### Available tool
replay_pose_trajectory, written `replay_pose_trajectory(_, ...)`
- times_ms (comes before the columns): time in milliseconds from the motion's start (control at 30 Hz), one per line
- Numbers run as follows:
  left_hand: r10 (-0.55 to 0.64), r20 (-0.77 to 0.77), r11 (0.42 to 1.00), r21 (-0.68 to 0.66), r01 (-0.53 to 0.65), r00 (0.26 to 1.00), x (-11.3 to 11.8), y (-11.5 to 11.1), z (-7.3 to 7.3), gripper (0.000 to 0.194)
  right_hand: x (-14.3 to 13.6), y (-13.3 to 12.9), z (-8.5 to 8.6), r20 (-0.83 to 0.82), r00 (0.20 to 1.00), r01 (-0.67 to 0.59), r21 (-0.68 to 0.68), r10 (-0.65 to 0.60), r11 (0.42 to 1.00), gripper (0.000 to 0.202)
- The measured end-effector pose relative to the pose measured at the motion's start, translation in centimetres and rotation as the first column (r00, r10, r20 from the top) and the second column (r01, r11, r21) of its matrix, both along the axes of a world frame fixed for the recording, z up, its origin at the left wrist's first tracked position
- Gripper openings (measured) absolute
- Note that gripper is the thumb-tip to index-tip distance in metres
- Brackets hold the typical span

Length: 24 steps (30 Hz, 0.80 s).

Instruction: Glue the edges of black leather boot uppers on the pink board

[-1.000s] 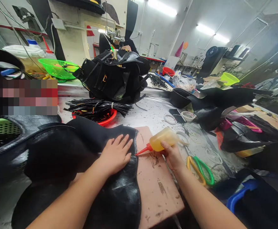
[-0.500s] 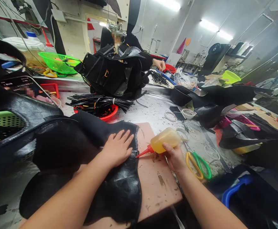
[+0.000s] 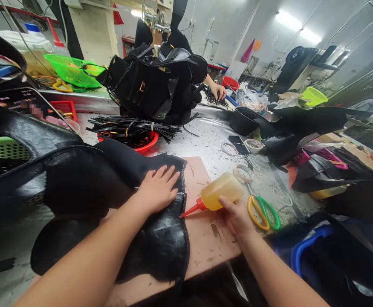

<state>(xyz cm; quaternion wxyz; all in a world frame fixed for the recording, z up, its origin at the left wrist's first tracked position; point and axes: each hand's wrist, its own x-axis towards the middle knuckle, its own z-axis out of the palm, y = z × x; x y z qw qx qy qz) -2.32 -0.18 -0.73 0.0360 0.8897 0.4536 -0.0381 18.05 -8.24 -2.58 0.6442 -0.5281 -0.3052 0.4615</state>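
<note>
My left hand lies flat with fingers spread on a black leather piece, close to its zipper-like right edge. In my right hand is a squeeze bottle of yellowish liquid, tilted so its red nozzle points down to the left. The nozzle tip is at the leather's right edge, just below my left fingers; whether it touches cannot be made out. Under the leather is a pinkish board with dark stains.
Scissors with yellow and green handles lie right of the bottle, near tape rolls. A red basket bears black strips. Behind stands a black bag; a co-worker's hand is beyond it. A blue-rimmed bin is at lower right.
The nozzle tip has moved down along the leather's edge, from beside my left fingers to below them. My left hand stays flat on the leather. The co-worker's hand has shifted to the right.
</note>
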Motion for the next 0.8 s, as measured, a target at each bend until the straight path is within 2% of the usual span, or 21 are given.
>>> replay_pose_trajectory(633, -0.005, 0.0, 1.0, -0.024, 0.005, 1.0, 0.4, 0.0, 0.1, 0.053, 0.4, -3.8, 0.5, 0.01, 1.0, 0.021, -0.08, -0.02, 0.997, 0.043)
replay_pose_trajectory(800, 0.0, -0.017, 1.0, -0.025, 0.0, 1.0, 0.4, 0.1, 0.0, 0.053, 0.7, -4.1, 0.6, -0.003, 1.0, 0.012, -0.102, -0.012, 0.995, 0.052)
